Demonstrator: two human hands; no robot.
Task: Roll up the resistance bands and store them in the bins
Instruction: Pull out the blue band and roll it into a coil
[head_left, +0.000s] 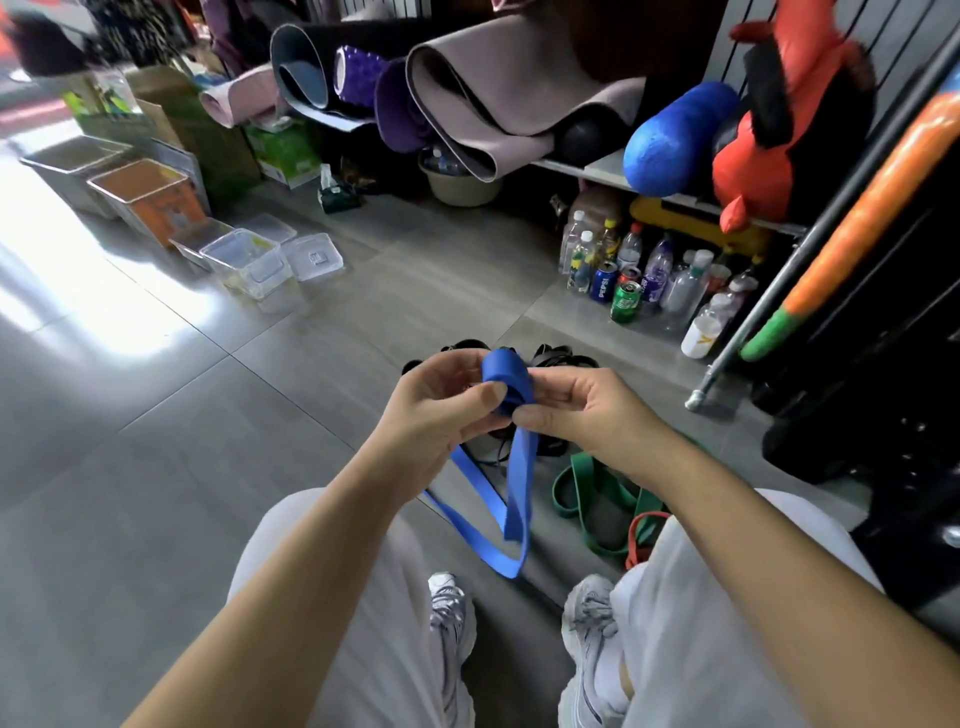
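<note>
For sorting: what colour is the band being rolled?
Blue: the flat rubber resistance band, head view.

Strong daylight comes in from the left and makes a big white shiny patch on the grey tiled floor (104, 312). The patch is so bright that the tile lines vanish there. The clear plastic bins (249, 260) beside it look pale and washed out. The right side is much darker, and the black metal stand (909, 467) shows few details. Under the white shelf (597, 169) it is shadowy. In the middle, the left hand (441, 400), the right hand (582, 410) and the flat blue rubber band (506, 379) look fairly sharp and evenly lit. The top left corner is smeared and blurry. The wide lens bends things near the edges, so the long silver pole (753, 317) leans.
</note>
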